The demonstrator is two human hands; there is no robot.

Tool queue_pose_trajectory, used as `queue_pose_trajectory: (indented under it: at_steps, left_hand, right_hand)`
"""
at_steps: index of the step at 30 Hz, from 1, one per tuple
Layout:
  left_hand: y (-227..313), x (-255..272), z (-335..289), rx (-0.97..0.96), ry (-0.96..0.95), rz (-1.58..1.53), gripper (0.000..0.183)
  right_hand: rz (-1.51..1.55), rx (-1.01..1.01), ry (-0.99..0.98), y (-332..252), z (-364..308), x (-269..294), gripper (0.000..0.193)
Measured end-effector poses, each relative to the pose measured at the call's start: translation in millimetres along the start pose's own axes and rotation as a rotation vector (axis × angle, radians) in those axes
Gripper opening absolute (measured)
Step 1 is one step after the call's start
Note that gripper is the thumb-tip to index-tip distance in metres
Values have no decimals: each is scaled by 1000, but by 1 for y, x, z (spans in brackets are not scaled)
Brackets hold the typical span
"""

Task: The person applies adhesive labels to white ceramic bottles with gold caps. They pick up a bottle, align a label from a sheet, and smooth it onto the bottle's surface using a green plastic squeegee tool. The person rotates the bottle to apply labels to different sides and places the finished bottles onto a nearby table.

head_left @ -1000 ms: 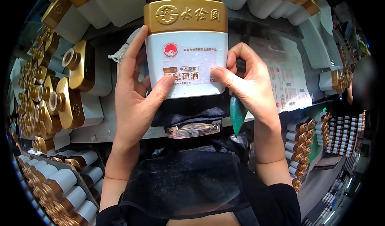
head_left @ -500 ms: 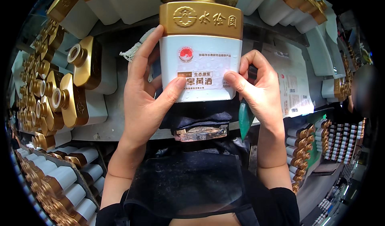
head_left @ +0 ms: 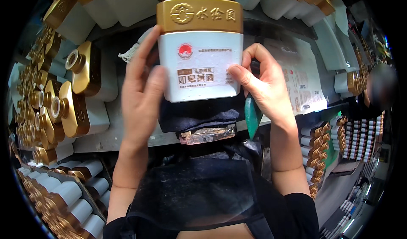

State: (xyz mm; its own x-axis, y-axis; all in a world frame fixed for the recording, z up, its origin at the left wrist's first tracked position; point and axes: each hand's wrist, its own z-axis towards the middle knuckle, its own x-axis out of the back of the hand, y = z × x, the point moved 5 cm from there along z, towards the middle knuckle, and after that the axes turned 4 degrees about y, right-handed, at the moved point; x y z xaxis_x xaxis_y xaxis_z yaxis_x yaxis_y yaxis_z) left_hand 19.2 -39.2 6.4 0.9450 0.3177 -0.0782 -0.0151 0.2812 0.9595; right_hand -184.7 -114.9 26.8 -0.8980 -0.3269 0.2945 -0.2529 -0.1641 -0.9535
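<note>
A flat-sided white bottle [head_left: 180, 88] with a gold shoulder and neck faces me, tilted back over the bench. Its front carries a clear label [head_left: 203, 78] with a red round emblem, and wet drops show on the surface. My right hand [head_left: 267, 84] grips the lower right edge, thumb on the front. Under that palm hangs a pointed green flat tool [head_left: 252, 118], its upper end hidden by the hand. Against the bottle's left side is my left hand [head_left: 140, 97], index fingertip at the gold shoulder; its thumb is blurred at the edge and the other fingers are mostly hidden.
A dark folded cloth [head_left: 203, 118] lies at the bench's front edge above a taped block [head_left: 207, 134]. Label sheets [head_left: 303, 84] lie right. Gold-topped bottles [head_left: 80, 116] crowd the left and back; more lie stacked [head_left: 316, 154] at lower right. Another person [head_left: 377, 90] is at far right.
The bottle has shifted slightly left and up with both hands. My left thumb has slid off the label to the bottle's left edge, uncovering the print there.
</note>
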Motion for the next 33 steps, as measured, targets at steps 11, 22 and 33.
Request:
queue_pose_trajectory:
  at_steps: [11, 22, 33]
  left_hand:
    - [1, -2, 0, -2, -144, -93, 84]
    - [1, 1, -5, 54, -73, -159, 75]
    - [-8, 23, -12, 40, 36, -178, 45]
  right_hand:
    - [270, -40, 318, 20, 18, 82, 33]
    - [-737, 985, 236, -111, 39, -31, 24]
    - [-929, 1161, 60, -108, 30, -26, 24]
